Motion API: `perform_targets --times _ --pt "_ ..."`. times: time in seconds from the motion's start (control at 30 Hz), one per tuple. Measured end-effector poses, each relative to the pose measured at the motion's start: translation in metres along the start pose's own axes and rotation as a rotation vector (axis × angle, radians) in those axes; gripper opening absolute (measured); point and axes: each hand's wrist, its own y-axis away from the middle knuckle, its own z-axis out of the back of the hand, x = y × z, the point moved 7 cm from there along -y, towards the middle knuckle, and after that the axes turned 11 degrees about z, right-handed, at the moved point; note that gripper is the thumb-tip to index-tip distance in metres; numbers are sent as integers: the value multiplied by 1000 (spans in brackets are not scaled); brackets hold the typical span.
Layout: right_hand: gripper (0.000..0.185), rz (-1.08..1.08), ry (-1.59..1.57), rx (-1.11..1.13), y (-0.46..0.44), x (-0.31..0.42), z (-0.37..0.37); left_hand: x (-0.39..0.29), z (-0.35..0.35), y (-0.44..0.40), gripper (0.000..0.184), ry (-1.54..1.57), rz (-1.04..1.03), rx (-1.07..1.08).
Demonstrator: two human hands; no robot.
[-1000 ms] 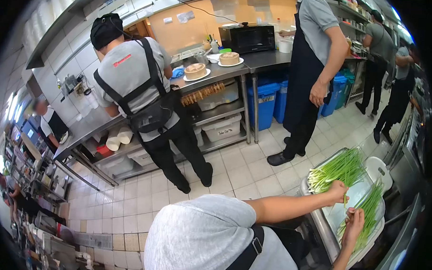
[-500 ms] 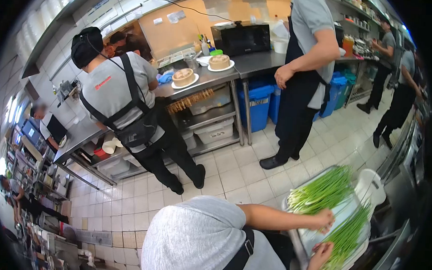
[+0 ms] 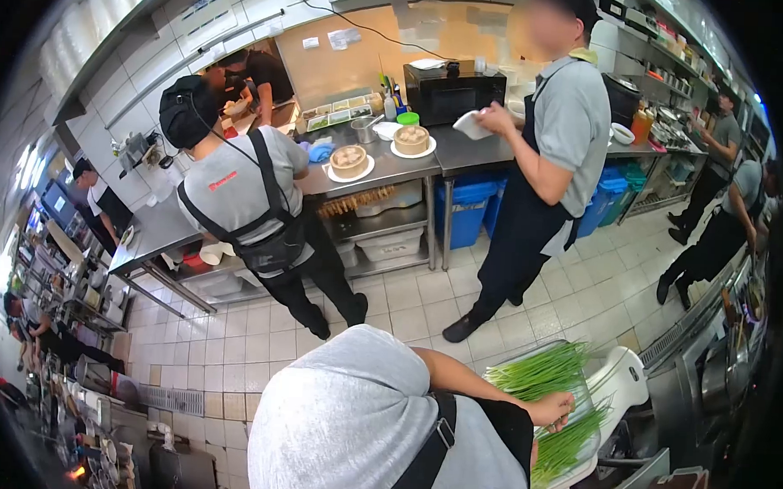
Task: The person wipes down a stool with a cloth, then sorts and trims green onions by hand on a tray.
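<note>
Two-handed handling of green stalks (image 3: 538,367) over a tray (image 3: 584,468), between 4 and 5 o'clock from the centre of the view. The left hand (image 3: 550,409) lies above the tray, fingers curled inward; whether a stalk is pinched in them cannot be told. The first bundle (image 3: 525,375) lies at 11 o'clock from this hand, the second bundle (image 3: 565,453) at 5 o'clock. Of the right hand (image 3: 534,451) only a sliver shows beside the black cloth (image 3: 506,421), at 7 o'clock from the left hand; its grip cannot be told. Stalks are probably best taken a few at a time in a light fingertip pinch, to limit bruising, with their ends kept aligned and the bundles apart. Compared with the frame half a second earlier, the right hand, then plainly visible, is mostly hidden; the tray sits lower in the view; and a co-worker (image 3: 550,147) between 1 and 2 o'clock, then without it, now holds a white object (image 3: 473,125).
</note>
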Motion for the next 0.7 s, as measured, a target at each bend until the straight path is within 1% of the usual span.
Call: perform_targets --times 0.07,0.13,0.17,0.27,0.33,0.43,0.53,0.57,0.7 --pt "18 -38 -24 55 1 26 -9 -3 -10 -5 11 -10 -112 39" --pt "21 -1 -130 154 -11 32 -4 -10 -19 0 12 14 -157 34" --pt "23 -62 -166 64 -9 37 -6 -17 -21 5 13 26 -181 29" --pt "23 -99 -250 -30 5 60 -18 -15 -29 2 15 162 -235 -68" --pt "21 -121 -308 -96 14 83 -32 -14 -35 -1 15 147 -239 -134" --pt "21 -136 -319 -72 10 85 -6 -2 -45 -11 15 13 -203 -241" --pt "21 -138 -304 -59 2 78 29 19 -63 -23 10 35 -180 -288" --pt "21 -139 -298 -57 -1 75 41 19 -68 -20 12 -45 -162 -315" --pt "21 -148 -254 -59 -11 58 86 27 -85 -14 12 -148 -100 -334"
